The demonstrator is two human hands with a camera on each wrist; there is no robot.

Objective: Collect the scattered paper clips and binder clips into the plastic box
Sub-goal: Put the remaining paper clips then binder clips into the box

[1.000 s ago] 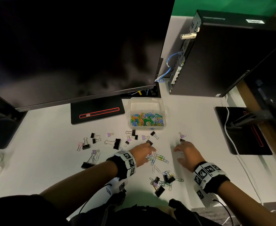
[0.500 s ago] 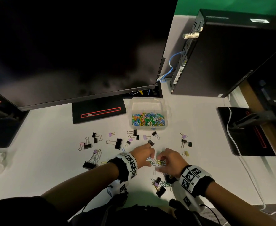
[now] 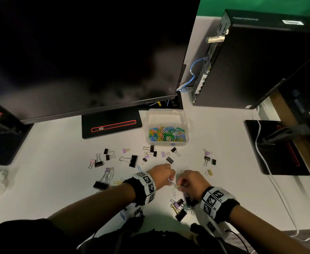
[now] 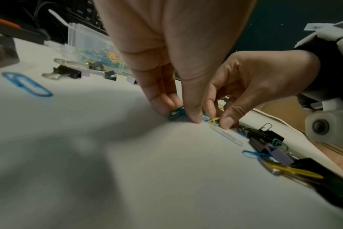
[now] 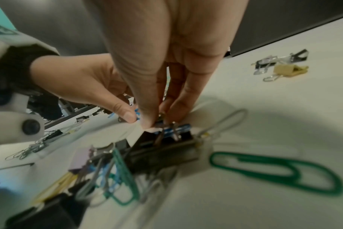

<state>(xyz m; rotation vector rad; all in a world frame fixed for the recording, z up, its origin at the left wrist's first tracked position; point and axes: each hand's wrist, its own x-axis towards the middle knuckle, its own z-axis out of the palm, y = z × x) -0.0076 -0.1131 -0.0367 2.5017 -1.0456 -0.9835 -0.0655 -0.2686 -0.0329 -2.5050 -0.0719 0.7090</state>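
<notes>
Left hand (image 4: 166, 62) and right hand (image 4: 254, 80) each pinch paper clips (image 4: 213, 120) off the desk (image 4: 127, 170), fingertips together, likely gathering 1 batch for the plastic box (image 3: 166, 116).

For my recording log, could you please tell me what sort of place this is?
Most likely an office desk or computer workstation: a large dark monitor on its stand, a black desktop computer tower with a blue network cable plugged in, and clips scattered on the white desk.

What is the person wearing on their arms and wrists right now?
Both forearms are bare. Each wrist carries a black band with white blocks printed with black square-code markers; the right wrist band matches. A white camera housing with a round lens hangs under the right wrist. Thin black cables trail towards the body.
</notes>
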